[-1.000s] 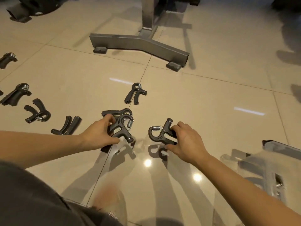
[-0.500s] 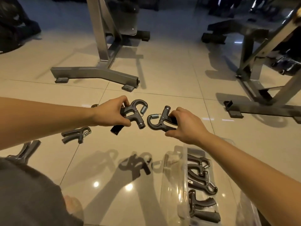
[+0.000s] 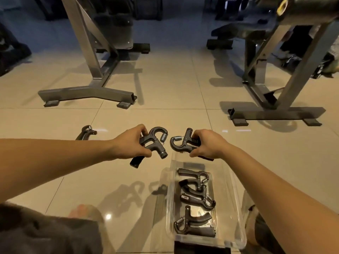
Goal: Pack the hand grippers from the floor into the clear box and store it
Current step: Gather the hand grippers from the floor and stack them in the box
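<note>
Head view: the left hand (image 3: 131, 142) has its thumb and fingers curled round the upper handle of a black hand gripper (image 3: 154, 142), held in the air above the tiled floor (image 3: 165, 85). The lower handle juts out below the palm, and most of the fingers are hidden behind the tool. The right hand (image 3: 209, 143) grips a second gripper (image 3: 180, 143) the same way, thumb underneath and fingers folded over the handles, so that only the hooked head and the spring show clearly. The two spring ends face each other, near but apart. The second gripper hangs just over the far end of the clear box (image 3: 227, 202), which lies open on the floor between the person's legs.

Three more grippers lie in a row inside the box: the far one (image 3: 194, 176), the middle one (image 3: 198, 196) and the near one (image 3: 192, 224). The middle one carries a small pale label on its handle, too small to read. The box's near edge is cut off by the frame.

Another loose gripper (image 3: 86, 132) lies on the floor to the left, its lower part hidden behind the left forearm. Two steel gym frames stand beyond, one on the left (image 3: 88, 92) and one on the right (image 3: 275, 114), with their tops cut off. A yellow ring (image 3: 281, 7) on a bar end at the top right is blurred, and any marking on it is unreadable.
</note>
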